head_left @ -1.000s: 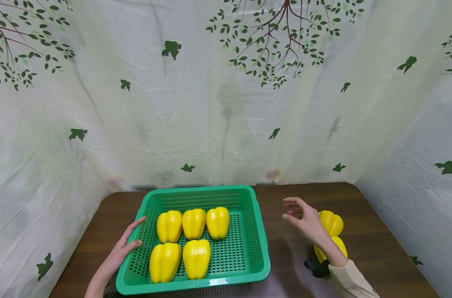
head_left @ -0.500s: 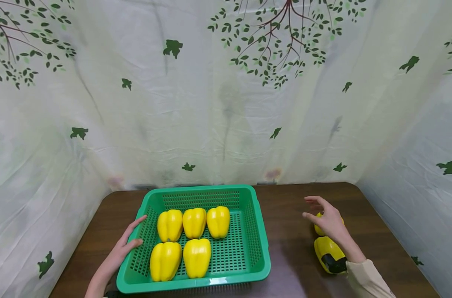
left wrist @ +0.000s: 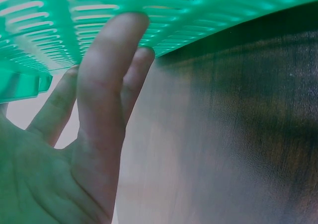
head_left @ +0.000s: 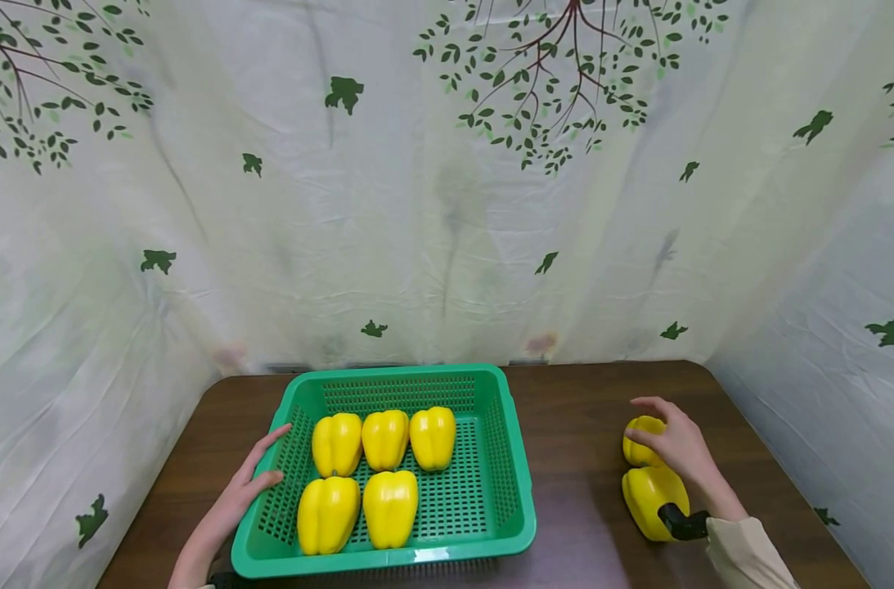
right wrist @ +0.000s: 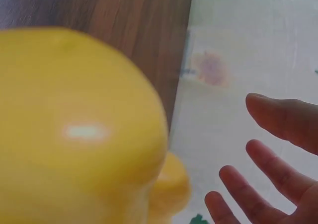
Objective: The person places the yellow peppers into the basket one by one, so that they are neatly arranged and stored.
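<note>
My left hand rests at the left side of the green basket, thumb and a fingertip overlapping its rim in the head view. The left wrist view shows its fairly straight fingers against the slotted wall. Several yellow bell peppers lie in the basket in two rows. On the right of the table, my right hand hovers with spread fingers over a smaller yellow bell pepper, partly hiding it. A second bell pepper lies nearer me, large in the right wrist view.
The brown wooden table stretches between basket and loose peppers. A pale sheet printed with leaves hangs behind the table and along both sides. A black wrist strap piece overlaps the nearer loose pepper in the head view.
My right hand has moved right and slightly down, from beside the loose peppers to over the farther one. The left hand and the basket stay put.
</note>
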A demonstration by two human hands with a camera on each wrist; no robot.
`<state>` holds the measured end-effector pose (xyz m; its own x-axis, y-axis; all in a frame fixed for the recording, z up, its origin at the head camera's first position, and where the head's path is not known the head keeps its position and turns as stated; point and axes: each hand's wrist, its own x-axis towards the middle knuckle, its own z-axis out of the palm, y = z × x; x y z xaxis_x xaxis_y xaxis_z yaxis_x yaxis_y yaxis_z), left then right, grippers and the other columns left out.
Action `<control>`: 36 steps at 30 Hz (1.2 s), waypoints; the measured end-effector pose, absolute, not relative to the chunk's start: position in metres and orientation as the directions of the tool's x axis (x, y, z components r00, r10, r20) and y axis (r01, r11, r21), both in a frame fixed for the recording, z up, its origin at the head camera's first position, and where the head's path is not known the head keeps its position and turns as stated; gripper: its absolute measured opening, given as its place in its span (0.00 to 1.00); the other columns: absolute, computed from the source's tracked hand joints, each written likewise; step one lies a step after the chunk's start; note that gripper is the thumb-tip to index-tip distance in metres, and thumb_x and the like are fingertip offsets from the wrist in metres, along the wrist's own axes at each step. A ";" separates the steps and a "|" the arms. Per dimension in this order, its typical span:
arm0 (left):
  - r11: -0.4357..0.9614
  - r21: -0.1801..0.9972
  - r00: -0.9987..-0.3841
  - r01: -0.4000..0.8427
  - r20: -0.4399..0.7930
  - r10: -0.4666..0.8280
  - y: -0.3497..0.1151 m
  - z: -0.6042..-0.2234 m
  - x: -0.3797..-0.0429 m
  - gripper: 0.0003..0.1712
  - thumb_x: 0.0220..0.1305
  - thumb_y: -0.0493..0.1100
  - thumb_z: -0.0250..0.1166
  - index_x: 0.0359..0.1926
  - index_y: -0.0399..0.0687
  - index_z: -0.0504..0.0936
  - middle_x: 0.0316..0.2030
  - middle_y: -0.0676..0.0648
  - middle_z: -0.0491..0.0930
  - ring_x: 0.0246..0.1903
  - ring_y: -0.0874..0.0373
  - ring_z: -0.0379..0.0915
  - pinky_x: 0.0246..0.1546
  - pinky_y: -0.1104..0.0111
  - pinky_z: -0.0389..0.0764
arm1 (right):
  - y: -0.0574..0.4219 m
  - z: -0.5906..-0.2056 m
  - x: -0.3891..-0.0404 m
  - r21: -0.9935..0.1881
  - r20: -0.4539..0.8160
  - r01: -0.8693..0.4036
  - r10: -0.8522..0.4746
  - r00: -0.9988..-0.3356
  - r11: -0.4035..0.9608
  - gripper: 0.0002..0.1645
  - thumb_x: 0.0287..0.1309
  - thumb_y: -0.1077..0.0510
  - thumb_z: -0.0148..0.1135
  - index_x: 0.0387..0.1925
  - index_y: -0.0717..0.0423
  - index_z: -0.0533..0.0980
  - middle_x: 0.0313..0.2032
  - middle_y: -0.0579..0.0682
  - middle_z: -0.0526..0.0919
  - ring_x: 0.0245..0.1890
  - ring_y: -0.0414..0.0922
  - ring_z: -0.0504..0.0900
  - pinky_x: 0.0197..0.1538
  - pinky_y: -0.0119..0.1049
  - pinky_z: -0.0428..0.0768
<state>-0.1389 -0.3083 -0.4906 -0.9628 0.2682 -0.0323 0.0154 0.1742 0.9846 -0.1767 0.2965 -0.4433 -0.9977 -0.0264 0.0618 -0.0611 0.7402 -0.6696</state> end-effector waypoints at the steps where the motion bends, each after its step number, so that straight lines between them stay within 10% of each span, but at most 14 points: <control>1: 0.176 0.984 -0.964 0.015 -0.033 0.265 -0.308 -0.491 -0.139 0.34 0.72 0.36 0.46 0.74 0.49 0.44 0.70 0.30 0.35 0.49 0.72 0.69 0.42 0.66 0.79 | 0.299 -0.444 -0.177 -0.662 0.061 -0.062 -0.029 -0.998 0.747 0.31 0.58 0.56 0.65 0.59 0.65 0.68 0.57 0.70 0.70 0.57 0.67 0.65 0.54 0.65 0.63; 36: 0.171 0.984 -0.967 -0.053 -0.093 0.239 -0.306 -0.488 -0.136 0.34 0.72 0.38 0.47 0.74 0.50 0.44 0.70 0.32 0.36 0.48 0.65 0.72 0.42 0.60 0.80 | 0.311 -0.476 -0.182 -0.578 0.115 -0.130 -0.077 -0.990 0.806 0.28 0.40 0.67 0.72 0.47 0.70 0.75 0.51 0.76 0.67 0.51 0.72 0.61 0.52 0.65 0.51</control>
